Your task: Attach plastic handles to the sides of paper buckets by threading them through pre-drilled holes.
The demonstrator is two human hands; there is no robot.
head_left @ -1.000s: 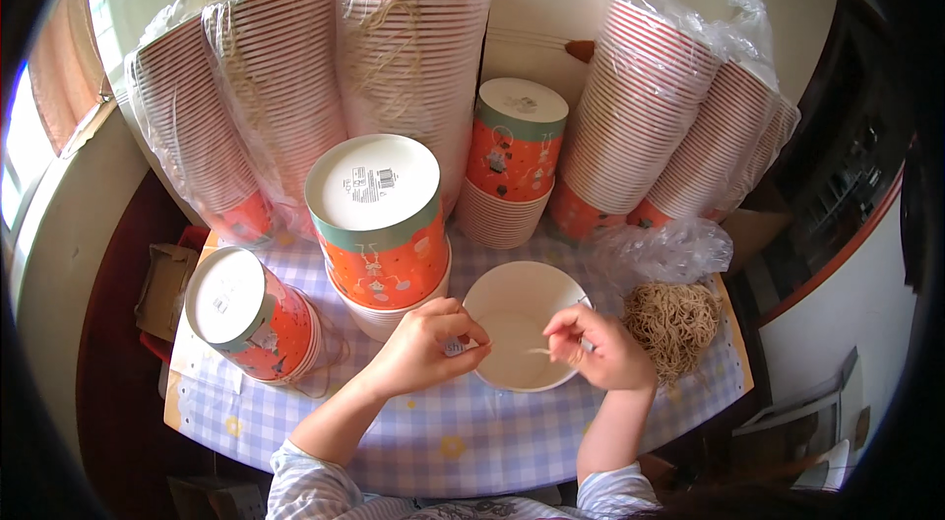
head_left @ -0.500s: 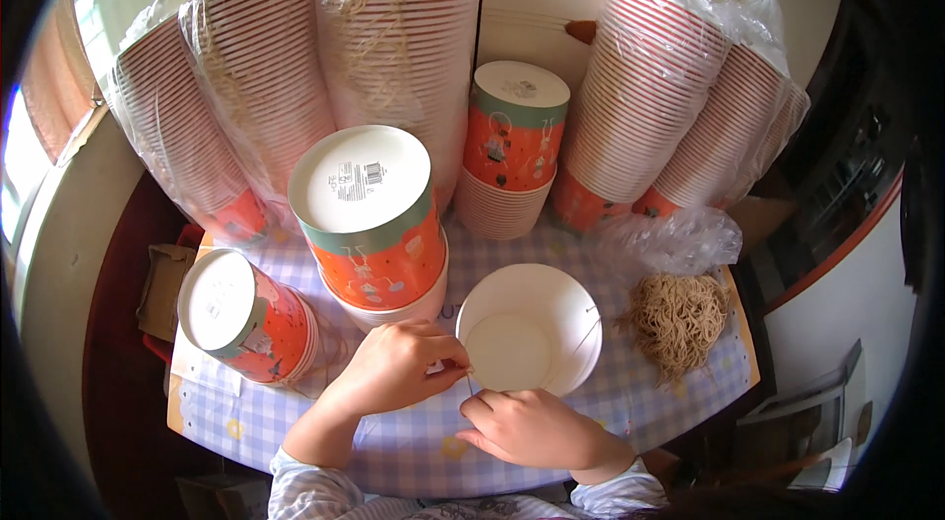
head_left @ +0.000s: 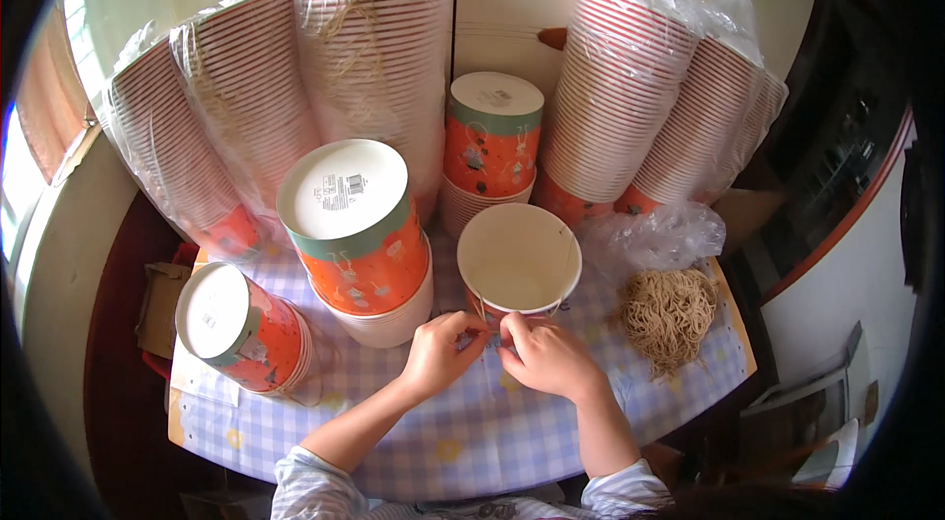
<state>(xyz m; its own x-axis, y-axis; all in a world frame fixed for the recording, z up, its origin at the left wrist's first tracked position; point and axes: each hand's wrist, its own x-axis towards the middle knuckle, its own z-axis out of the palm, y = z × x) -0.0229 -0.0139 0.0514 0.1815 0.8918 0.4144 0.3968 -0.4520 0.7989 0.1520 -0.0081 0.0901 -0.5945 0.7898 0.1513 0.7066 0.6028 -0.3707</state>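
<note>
I hold the left hand and right hand close together before the open paper bucket on the checked tablecloth; whether either clamps the cord, I cannot tell. Gentle, even tension should prevent tearing.

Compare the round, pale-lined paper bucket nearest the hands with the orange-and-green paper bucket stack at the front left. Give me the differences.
The round, pale-lined paper bucket has its mouth up, its inside showing; the orange-and-green paper bucket stack is upside down, white base up.
The bucket shows one rim; the stack shows several nested rims.
The left hand and right hand are at the bucket's near side; neither is at the stack.
Both are round.
</note>
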